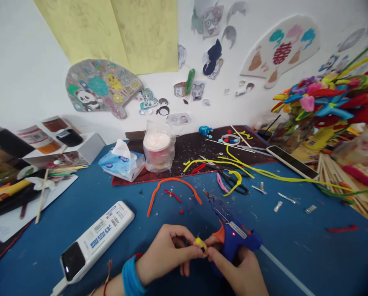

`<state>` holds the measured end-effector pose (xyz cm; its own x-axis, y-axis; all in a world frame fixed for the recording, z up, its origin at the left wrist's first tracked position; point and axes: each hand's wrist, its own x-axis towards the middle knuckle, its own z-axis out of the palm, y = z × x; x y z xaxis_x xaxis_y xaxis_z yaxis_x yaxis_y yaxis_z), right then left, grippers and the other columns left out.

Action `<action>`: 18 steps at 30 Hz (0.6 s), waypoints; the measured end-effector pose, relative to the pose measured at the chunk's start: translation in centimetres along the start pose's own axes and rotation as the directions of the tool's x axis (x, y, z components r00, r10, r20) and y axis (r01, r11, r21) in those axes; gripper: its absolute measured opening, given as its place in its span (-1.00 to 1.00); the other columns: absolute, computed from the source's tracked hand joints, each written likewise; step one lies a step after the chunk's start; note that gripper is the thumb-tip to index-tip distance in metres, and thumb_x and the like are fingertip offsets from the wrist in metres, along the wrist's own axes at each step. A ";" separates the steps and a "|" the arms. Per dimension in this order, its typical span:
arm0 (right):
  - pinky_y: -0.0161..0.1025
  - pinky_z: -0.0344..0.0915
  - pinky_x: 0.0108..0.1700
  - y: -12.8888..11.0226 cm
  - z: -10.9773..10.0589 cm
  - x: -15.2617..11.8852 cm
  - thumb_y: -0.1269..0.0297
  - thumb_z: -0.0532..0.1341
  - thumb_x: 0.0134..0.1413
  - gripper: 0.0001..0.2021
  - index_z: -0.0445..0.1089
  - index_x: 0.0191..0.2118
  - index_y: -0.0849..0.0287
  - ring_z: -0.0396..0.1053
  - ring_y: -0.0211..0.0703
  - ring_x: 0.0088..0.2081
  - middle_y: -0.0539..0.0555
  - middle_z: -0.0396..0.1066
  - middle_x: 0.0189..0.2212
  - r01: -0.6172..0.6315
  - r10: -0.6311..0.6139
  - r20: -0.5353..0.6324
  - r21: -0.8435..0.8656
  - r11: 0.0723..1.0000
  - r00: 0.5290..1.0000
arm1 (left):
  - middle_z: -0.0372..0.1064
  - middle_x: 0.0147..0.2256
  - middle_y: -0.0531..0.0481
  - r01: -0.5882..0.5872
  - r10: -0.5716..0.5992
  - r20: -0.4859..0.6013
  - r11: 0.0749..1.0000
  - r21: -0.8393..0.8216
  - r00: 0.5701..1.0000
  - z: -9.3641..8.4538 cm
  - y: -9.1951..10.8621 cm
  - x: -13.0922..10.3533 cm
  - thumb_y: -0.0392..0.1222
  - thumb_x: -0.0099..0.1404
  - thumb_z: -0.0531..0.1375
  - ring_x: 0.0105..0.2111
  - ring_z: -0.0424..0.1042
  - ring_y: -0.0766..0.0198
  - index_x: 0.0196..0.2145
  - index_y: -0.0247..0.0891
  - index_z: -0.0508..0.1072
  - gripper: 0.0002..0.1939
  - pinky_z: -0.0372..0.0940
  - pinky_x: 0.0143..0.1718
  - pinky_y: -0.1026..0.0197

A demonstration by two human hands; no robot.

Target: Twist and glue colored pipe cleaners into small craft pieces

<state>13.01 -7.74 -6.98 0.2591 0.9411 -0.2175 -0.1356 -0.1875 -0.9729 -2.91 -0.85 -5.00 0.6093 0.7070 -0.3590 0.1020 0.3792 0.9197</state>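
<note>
My left hand [171,250] pinches a small yellow piece [200,243] with a dark spot between thumb and fingertips; it looks like bent fuzzy pipe cleaner. From the other side, my right hand [236,263] has its thumb and index finger closed at the same piece. Right beside and partly behind the right hand is a blue glue gun [231,228] with an orange trigger, a lit red light and a clear glue stick [285,271] out of its back. Whether the right hand's other fingers also grip its handle, I cannot tell.
Beyond the hands lie an orange pipe cleaner [174,179], dark scissors [238,183], yellow pipe cleaners [273,172] and several metal clips [277,206]. A white device [102,236] with a dark screen is at left. Tissues [122,162], a wrapped tub [159,150] and a phone [292,162] stand farther back.
</note>
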 end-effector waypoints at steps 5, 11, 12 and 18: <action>-0.23 0.34 -0.29 -0.2 0.4 -0.6 0.08 0.37 -0.26 -0.72 0.45 -0.47 0.20 0.40 -0.10 -0.41 0.09 0.46 -0.51 0.035 -0.031 -0.091 0.039 0.999 0.995 | 0.47 -0.49 -0.10 -0.050 0.050 0.024 0.999 -0.022 0.998 0.2 0.2 -0.2 -0.14 0.04 0.33 -0.70 0.34 0.42 -0.49 -0.37 0.43 -0.77 0.23 -0.67 0.39; -0.34 0.16 -0.52 -0.6 -0.1 -0.8 -0.01 0.23 -0.04 -0.66 0.33 -0.28 0.17 0.23 -0.27 -0.58 0.00 0.37 -0.60 0.043 -0.010 -0.154 0.209 0.977 0.988 | 0.37 -0.49 0.02 -0.148 0.146 -0.084 0.989 -0.016 0.986 -0.4 0.3 -0.1 -0.14 -0.02 0.37 -0.69 0.31 0.46 -0.56 -0.34 0.34 -0.71 0.19 -0.69 0.41; -0.36 0.14 -0.53 -0.6 -0.3 -0.7 0.00 0.22 -0.01 -0.68 0.31 -0.28 0.16 0.21 -0.29 -0.59 -0.01 0.36 -0.59 0.041 -0.004 -0.142 0.255 0.966 0.990 | 0.37 -0.50 0.03 -0.148 0.146 -0.089 0.989 -0.024 0.985 -0.5 0.4 -0.1 -0.12 -0.01 0.37 -0.70 0.30 0.46 -0.55 -0.34 0.33 -0.70 0.18 -0.70 0.41; -0.39 0.05 -0.57 -0.6 -1.0 -0.1 -0.02 0.19 0.02 -0.69 0.28 -0.35 0.16 0.10 -0.40 -0.59 0.02 0.31 -0.47 -0.002 -0.009 0.028 0.365 0.931 1.000 | 0.40 -0.57 -0.02 -0.165 0.166 -0.101 0.986 0.017 0.981 -1.0 1.1 0.1 0.07 0.14 0.23 -0.72 0.30 0.43 -0.49 -0.36 0.39 -0.63 0.15 -0.69 0.40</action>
<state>14.06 -8.04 -6.41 0.2331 0.9502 -0.2068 -0.4756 -0.0741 -0.8765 -3.49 0.24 -4.21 0.5349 0.8169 -0.2156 0.0132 0.2470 0.9689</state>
